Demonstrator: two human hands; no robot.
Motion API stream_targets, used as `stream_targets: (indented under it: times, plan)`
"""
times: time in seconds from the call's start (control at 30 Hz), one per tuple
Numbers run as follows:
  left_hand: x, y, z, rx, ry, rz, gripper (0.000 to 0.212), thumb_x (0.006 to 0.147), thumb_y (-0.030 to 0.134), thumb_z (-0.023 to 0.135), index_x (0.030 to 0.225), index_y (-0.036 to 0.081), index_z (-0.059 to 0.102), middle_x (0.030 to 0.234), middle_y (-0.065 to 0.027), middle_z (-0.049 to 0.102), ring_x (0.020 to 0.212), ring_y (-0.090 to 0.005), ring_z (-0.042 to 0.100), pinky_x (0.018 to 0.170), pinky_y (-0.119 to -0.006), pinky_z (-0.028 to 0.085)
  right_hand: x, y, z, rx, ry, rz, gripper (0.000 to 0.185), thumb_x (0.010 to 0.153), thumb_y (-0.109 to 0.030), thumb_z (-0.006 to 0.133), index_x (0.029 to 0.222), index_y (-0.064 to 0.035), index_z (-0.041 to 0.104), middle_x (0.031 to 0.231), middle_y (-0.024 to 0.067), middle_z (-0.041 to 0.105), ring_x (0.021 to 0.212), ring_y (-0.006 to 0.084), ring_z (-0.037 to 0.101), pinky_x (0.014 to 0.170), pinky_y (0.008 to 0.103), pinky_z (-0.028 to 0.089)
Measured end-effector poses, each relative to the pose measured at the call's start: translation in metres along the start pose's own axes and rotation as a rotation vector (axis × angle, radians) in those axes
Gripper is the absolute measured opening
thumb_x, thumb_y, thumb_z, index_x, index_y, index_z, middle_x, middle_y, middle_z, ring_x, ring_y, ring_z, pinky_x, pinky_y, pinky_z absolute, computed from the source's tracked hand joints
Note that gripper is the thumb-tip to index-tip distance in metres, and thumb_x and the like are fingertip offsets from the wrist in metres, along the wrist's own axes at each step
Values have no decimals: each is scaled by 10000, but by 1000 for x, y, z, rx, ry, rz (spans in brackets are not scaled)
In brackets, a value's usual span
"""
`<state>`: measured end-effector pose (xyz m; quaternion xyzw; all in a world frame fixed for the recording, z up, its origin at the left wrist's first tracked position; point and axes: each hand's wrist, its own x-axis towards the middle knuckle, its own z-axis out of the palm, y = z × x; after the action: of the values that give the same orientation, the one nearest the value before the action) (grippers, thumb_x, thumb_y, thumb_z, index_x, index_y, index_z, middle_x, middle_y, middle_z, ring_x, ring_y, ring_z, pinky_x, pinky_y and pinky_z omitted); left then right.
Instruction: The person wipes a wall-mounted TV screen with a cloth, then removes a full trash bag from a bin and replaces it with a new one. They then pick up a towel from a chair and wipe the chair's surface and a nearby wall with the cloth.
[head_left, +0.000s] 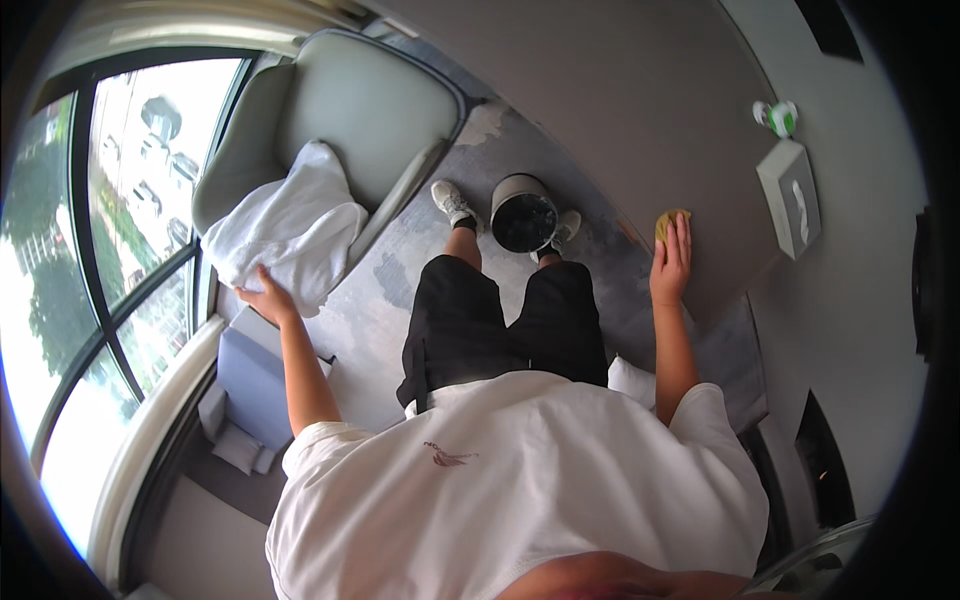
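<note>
My left hand (269, 297) is at a white towel (289, 221) that lies draped over the grey upholstered chair (367, 105); its thumb rests on the cloth, and the fingers under it are partly hidden. On the right, my right hand (673, 259) presses a yellow-brown cloth (667, 222) flat on the grey-brown desk top (630, 120), near its edge. A round bin (523, 214) with a dark inside stands on the floor by my shoes.
A tissue box (784, 199) and a small green and white object (777, 118) stand along the wall side of the desk. Large windows (142, 187) are at the left. A blue-grey sofa (251, 382) and a white pillow (631, 380) are lower down. Patterned carpet (360, 352) covers the floor.
</note>
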<state>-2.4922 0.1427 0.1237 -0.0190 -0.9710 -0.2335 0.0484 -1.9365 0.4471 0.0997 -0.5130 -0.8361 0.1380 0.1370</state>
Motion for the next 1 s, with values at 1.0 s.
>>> stream_targets:
  times: [1.0]
  plan:
    - [26, 136, 156, 261, -1040, 625, 703, 697, 389, 631, 1198, -11, 343, 991, -192, 416, 765, -249, 433, 619, -350, 386, -436, -324, 53, 95, -82, 1579, 252, 828, -309, 463, 795, -108, 612, 734, 74, 615, 731, 245, 596, 674, 359, 473]
